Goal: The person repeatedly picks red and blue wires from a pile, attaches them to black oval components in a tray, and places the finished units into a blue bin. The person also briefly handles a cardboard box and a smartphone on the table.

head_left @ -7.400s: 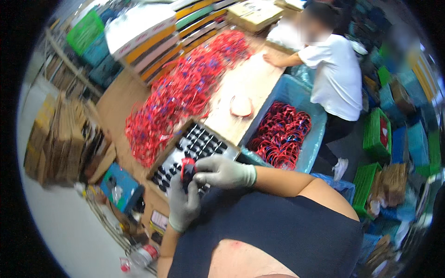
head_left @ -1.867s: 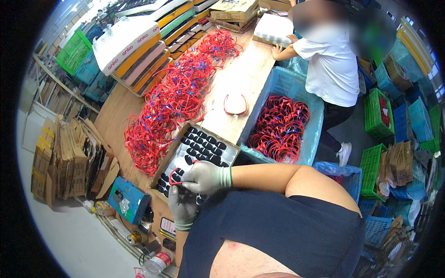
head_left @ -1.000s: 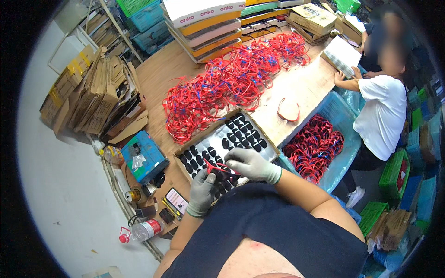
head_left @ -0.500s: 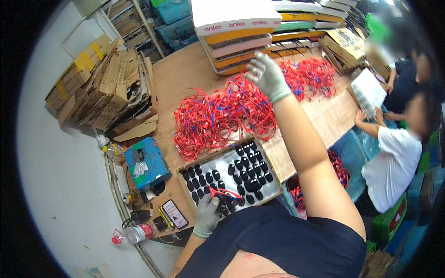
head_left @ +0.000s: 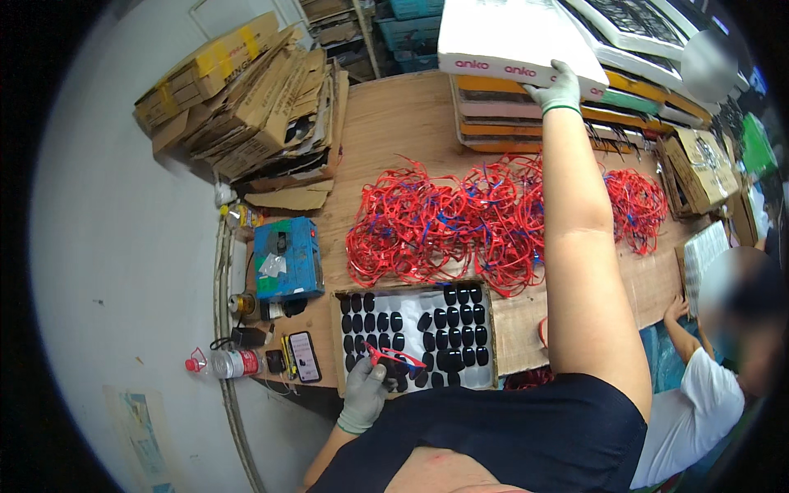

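Observation:
Low in front of me, my left hand (head_left: 364, 396) in a pale glove is closed on a red and blue eyeglass frame (head_left: 398, 357). That frame hovers over the near left part of a shallow cardboard tray (head_left: 493, 337), where dark oval lenses (head_left: 450, 360) lie in rows on white lining. My right arm stretches far forward. At its end, my gloved right hand (head_left: 560, 94) grips the front edge of a white box (head_left: 518, 37) on top of a stack, fingers over the upper edge and thumb against the front. Between lies a tangled heap of red and blue frames (head_left: 448, 222).
Flattened cartons (head_left: 255, 107) pile up at the far left. Nearer stand a blue box (head_left: 288, 259), a phone (head_left: 304, 357) and a plastic bottle (head_left: 234, 363) by the wall. More trays and a carton (head_left: 699, 168) stand back right. A co-worker in a white shirt (head_left: 690, 419) is close on the right.
My right hand has gone from open above the red heap to the white box's edge and closed on it. The left hand still holds the eyeglass frame. The view has swung right.

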{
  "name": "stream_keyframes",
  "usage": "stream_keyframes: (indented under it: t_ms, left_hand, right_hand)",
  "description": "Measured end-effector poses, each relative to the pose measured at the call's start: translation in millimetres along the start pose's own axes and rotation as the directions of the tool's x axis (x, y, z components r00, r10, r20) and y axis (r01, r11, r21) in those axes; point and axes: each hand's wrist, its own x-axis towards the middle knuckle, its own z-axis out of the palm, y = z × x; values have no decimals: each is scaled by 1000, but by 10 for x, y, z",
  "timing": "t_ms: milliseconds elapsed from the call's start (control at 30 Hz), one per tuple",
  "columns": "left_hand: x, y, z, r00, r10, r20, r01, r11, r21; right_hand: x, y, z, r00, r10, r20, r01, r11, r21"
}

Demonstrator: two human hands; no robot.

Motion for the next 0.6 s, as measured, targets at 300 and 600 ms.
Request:
stream_keyframes:
  t_ms: [300, 600]
  left_hand:
    - [36, 74, 85, 999, 3, 32, -3, 1000, -7]
    - [103, 145, 101, 995, 10, 97, -9, 1000, -10]
  right_hand:
    - [19, 6, 58, 996, -69, 56, 65, 995, 79]
    - [-252, -176, -167, 974, -207, 97, 198, 976, 88]
